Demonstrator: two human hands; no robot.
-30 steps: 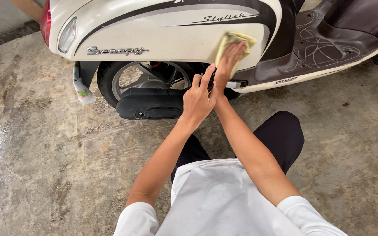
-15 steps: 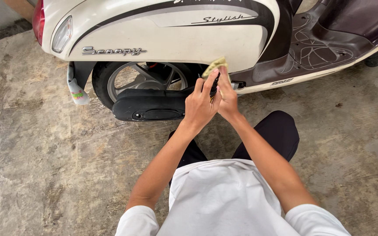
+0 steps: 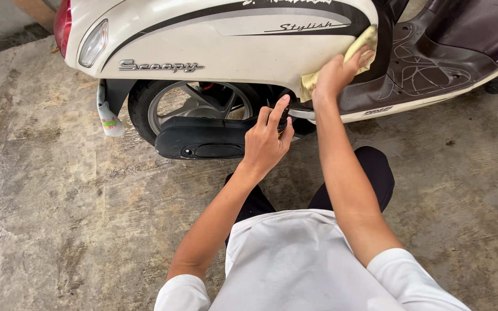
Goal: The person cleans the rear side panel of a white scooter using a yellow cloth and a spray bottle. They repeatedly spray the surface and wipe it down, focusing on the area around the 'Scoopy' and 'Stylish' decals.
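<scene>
Head view: right hand point(image 3: 334, 74) presses yellow cloth point(image 3: 359, 47) at cream panel's point(image 3: 231, 52) edge.

This looks like a garage or covered parking spot at a home rather than a fitted workshop. A cream scooter point(image 3: 226, 46) fills the top of the frame, its rear wheel point(image 3: 194, 106) standing on a bare concrete floor point(image 3: 59, 219) that is stained, patchy and shiny with damp at the left edge. In the upper left corner the floor meets a low concrete step point(image 3: 1, 29).
</scene>
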